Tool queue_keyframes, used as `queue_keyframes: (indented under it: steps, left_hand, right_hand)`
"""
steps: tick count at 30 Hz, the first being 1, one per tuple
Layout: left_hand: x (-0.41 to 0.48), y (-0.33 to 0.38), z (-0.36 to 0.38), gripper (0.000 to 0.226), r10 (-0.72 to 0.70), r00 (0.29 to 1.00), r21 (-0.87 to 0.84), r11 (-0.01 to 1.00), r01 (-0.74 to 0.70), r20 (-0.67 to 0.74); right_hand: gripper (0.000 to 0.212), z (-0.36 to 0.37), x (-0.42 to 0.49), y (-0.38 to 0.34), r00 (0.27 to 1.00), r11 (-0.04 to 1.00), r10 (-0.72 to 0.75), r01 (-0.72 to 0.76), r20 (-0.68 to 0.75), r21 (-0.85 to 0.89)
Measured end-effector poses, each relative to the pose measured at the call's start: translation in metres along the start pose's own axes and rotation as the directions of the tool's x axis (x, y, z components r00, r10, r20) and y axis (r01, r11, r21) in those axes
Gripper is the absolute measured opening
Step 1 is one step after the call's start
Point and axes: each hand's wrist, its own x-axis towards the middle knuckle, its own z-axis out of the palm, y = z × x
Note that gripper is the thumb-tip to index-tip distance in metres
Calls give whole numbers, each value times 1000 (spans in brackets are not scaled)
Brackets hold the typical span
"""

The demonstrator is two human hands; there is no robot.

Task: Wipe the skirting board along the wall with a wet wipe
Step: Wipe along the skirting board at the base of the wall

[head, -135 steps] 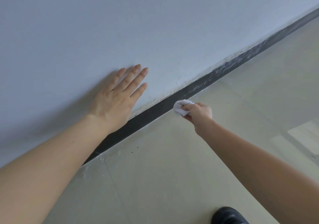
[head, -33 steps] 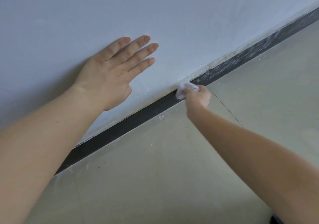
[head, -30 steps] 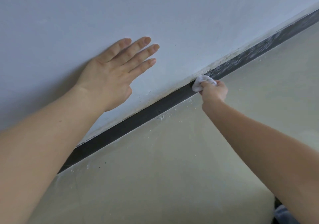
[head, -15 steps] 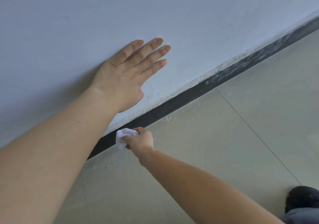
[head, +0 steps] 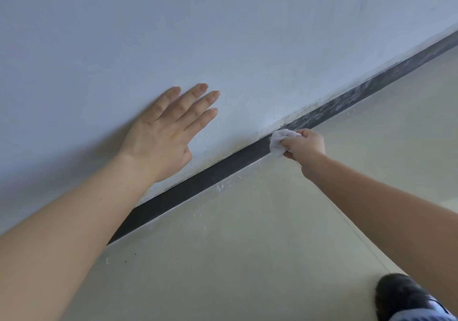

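We see the pale wall [head: 223,36] above the dark skirting board [head: 198,184], our left hand [head: 168,132] flat and open on it, our right hand [head: 306,145] gripping the wet wipe [head: 278,142] (crumpled white) against the board.

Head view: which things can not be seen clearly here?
- Skirting board: the near end is behind the left forearm, the far end is cut by the right edge.
- Wet wipe: partly inside the right hand.
- Shoe: cut by the bottom edge.
- Left hand: the palm faces the wall, unseen.
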Motion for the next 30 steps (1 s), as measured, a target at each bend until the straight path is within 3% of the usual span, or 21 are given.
queue_keyframes:
  steps: [3, 6, 9, 12, 14, 16, 19, 24, 26, 28, 30]
  left_hand:
    - [16, 12, -12, 84, -93, 996, -171, 981, 88, -18]
    - [52, 15, -31, 85, -144, 984, -257, 960, 113, -105]
    - [87, 15, -49, 79, -214, 963, -292, 943, 160, -162]
    - [110, 15, -57, 71, -256, 949, -260, 944, 205, -182]
    - [119, 14, -57, 68, -239, 959, -235, 951, 199, -154]
    - [124, 11, -56, 68, -204, 973, -188, 965, 181, -109]
    - [126, 13, -55, 71, -197, 979, -175, 967, 185, -56]
    - [128, 19, -54, 77, -206, 978, -160, 967, 199, -29]
    - [128, 19, -52, 78, -201, 979, -132, 972, 196, -25]
    - [129, 20, -51, 80, -212, 977, -124, 971, 207, -28]
    - [131, 24, -50, 82, -235, 971, -134, 964, 228, -40]
  right_hand:
    - [10, -25, -2, -17, 992, 944, 3, 39, 126, -328]
    - [9, -28, -6, -41, 950, 818, -82, 237, 301, -524]
    - [9, -22, -12, -56, 834, 619, -116, 485, 539, -617]
    - [4, -18, -7, -40, 784, 524, -85, 560, 615, -642]
    - [14, -12, 1, -17, 806, 604, -45, 493, 590, -627]
    - [17, 1, 6, 12, 826, 732, 79, 332, 558, -595]
    - [17, 25, 0, 53, 773, 851, 243, 120, 586, -511]
    - [1, 64, -14, 69, 708, 930, 263, -6, 656, -366]
    - [20, 79, -10, 65, 680, 959, 272, -132, 681, -251]
    - [21, 87, -4, 58, 660, 964, 258, -227, 706, -140]
    - [25, 87, 5, 56, 684, 961, 242, -265, 688, -74]
